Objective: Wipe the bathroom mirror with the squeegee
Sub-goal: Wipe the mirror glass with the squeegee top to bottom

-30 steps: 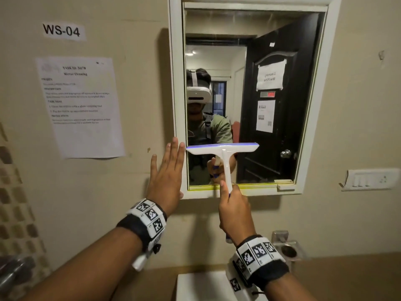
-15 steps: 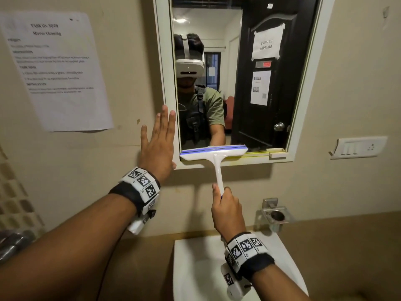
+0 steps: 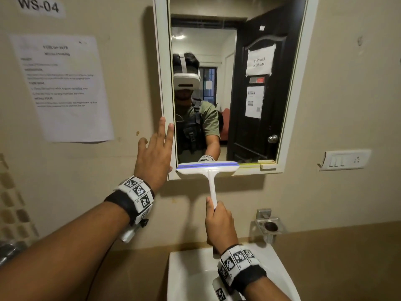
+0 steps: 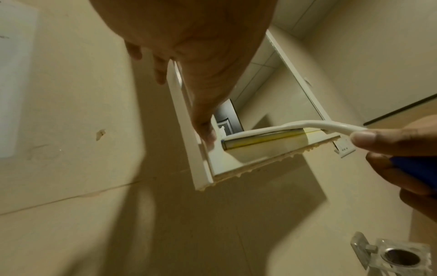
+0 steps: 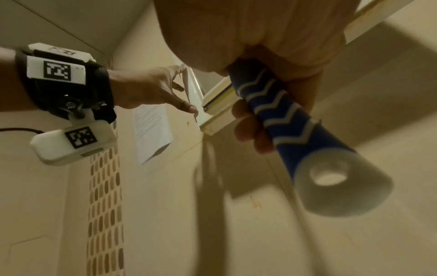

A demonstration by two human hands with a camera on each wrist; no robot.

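Observation:
A white-framed mirror (image 3: pixel 249 51) hangs on the beige wall. My right hand (image 3: pixel 219 224) grips the squeegee's blue-and-white handle (image 5: pixel 283 119) below the frame. The squeegee (image 3: pixel 208 168) is white with a blue blade strip. Its head lies across the mirror's bottom left edge, over the lower frame. My left hand (image 3: pixel 155 153) lies flat with straight fingers on the wall and the mirror's left frame (image 4: pixel 187 130); its thumb is next to the blade's left end. The glass reflects a person and a dark door.
A white sink (image 3: pixel 195 276) sits directly under my right wrist. A clear holder with a metal ring (image 3: pixel 270 227) juts from the wall right of the handle. A switch plate (image 3: pixel 345 159) is at right; a printed sheet (image 3: pixel 65 88) hangs at left.
The squeegee has been drawn down the left part of the glass from mid-height to the bottom frame. My left hand has kept its place on the frame's left side.

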